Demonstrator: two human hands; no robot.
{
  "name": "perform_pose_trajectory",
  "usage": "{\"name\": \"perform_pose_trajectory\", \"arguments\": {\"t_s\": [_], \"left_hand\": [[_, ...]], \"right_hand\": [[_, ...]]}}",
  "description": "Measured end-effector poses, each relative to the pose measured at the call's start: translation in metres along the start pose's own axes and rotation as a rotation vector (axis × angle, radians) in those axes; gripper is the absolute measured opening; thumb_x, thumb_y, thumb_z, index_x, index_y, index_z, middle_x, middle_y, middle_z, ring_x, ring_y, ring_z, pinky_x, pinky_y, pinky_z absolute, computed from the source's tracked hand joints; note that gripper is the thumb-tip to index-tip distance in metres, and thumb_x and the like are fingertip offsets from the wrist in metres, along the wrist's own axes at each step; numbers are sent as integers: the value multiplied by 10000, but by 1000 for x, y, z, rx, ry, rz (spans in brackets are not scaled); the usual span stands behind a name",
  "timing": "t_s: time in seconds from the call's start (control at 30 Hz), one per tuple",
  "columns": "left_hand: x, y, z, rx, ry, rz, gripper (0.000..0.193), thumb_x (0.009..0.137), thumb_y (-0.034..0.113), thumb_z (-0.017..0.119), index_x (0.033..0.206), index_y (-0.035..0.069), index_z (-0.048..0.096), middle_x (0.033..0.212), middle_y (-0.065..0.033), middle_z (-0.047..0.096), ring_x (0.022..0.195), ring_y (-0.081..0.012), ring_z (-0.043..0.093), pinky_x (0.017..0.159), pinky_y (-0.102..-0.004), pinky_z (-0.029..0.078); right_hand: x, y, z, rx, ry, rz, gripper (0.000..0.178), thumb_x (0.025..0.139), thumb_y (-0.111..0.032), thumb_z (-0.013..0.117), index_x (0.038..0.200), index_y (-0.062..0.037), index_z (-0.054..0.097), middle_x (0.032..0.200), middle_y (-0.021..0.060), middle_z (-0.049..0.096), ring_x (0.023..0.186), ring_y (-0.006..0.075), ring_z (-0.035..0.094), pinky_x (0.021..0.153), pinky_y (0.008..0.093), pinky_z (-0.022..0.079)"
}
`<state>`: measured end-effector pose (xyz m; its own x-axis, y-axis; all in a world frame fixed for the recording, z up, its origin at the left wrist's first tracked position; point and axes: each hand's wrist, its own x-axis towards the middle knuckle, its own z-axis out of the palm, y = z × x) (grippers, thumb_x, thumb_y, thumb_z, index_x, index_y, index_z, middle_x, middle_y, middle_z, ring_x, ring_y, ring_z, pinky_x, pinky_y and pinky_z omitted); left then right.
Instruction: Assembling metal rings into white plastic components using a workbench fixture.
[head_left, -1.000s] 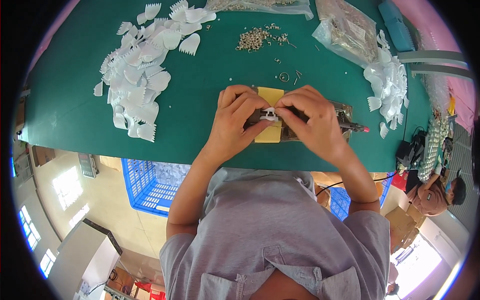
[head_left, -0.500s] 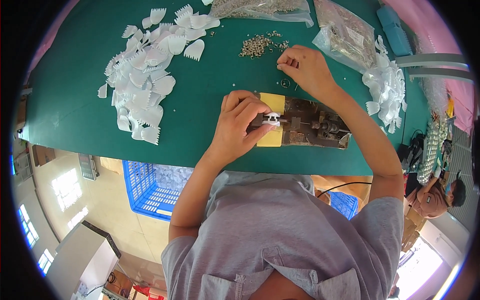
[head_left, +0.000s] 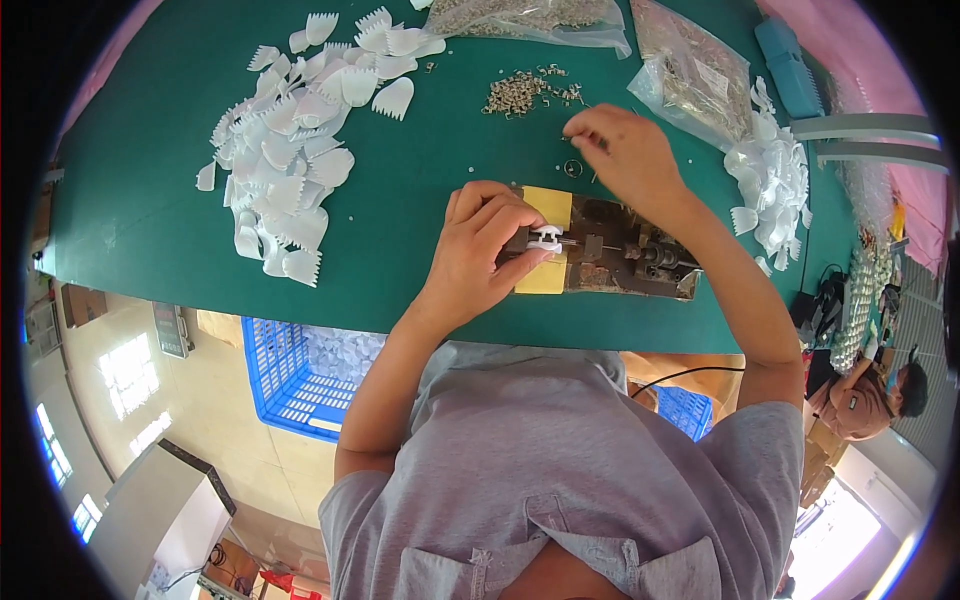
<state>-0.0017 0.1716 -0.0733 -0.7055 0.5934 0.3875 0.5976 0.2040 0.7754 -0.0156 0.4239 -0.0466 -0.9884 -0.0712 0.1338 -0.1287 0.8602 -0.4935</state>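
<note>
My left hand (head_left: 478, 245) is closed on a small white plastic piece (head_left: 546, 238), with thumb and forefinger on either side. The piece sits at the left end of a worn metal jig (head_left: 620, 250) that carries a yellow patch (head_left: 543, 278). Above the jig, my right hand (head_left: 632, 160) hovers with its fingertips pinched; it is slightly smeared by motion, and what it holds, if anything, is too small to make out. Just beyond those fingertips lies a pile of small metal clips (head_left: 515, 94). Beneath them rests a small ring (head_left: 572, 169) on the green table (head_left: 400, 200).
White toothed plastic pieces (head_left: 280, 170) are heaped at the left, with another heap (head_left: 775, 180) at the right. Clear bags of metal parts (head_left: 530, 15) lie along the far side, near a blue box (head_left: 790, 65). A blue crate (head_left: 275, 380) stands below the table edge.
My right hand has drawn back from the metal clips, moving slightly right and nearer to me. My left hand stays on the white plastic piece at the jig.
</note>
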Motion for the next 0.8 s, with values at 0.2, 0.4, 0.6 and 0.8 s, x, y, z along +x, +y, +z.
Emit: {"name": "perform_pose_trajectory", "arguments": {"t_s": [0.2, 0.4, 0.6, 0.8], "left_hand": [[0, -1, -2, -2, -7, 13, 304, 778, 145, 877, 1013, 73, 696, 1019, -57, 708, 1082, -290, 596, 894, -407, 498], [0, -1, 0, -4, -8, 5, 306, 777, 147, 878, 1008, 70, 694, 1020, -55, 709, 1080, -291, 598, 892, -407, 498], [0, -1, 1, -2, -5, 12, 309, 774, 134, 880, 1008, 68, 690, 1019, -55, 709, 1075, -290, 599, 892, -406, 497], [0, 0, -1, 0, -3, 17, 301, 776, 122, 874, 1006, 64, 690, 1016, -54, 708, 1069, -290, 601, 896, -408, 495]], "right_hand": [[6, 4, -3, 4, -69, 215, 115, 903, -189, 738, 965, -93, 753, 896, 65, 743, 818, 244, 735, 752, 394, 573], [10, 1, 6, 62, -102, 169, 107, 894, -175, 739, 943, -80, 728, 898, 61, 716, 853, 262, 723, 759, 407, 569], [10, 10, 11, -209, 90, -342, 76, 900, -74, 673, 976, -74, 677, 904, 75, 651, 979, 290, 676, 830, 424, 566], [4, 16, 8, 103, 143, -75, 106, 926, -85, 683, 1019, -87, 735, 897, 74, 685, 841, 271, 692, 773, 410, 568]]}}
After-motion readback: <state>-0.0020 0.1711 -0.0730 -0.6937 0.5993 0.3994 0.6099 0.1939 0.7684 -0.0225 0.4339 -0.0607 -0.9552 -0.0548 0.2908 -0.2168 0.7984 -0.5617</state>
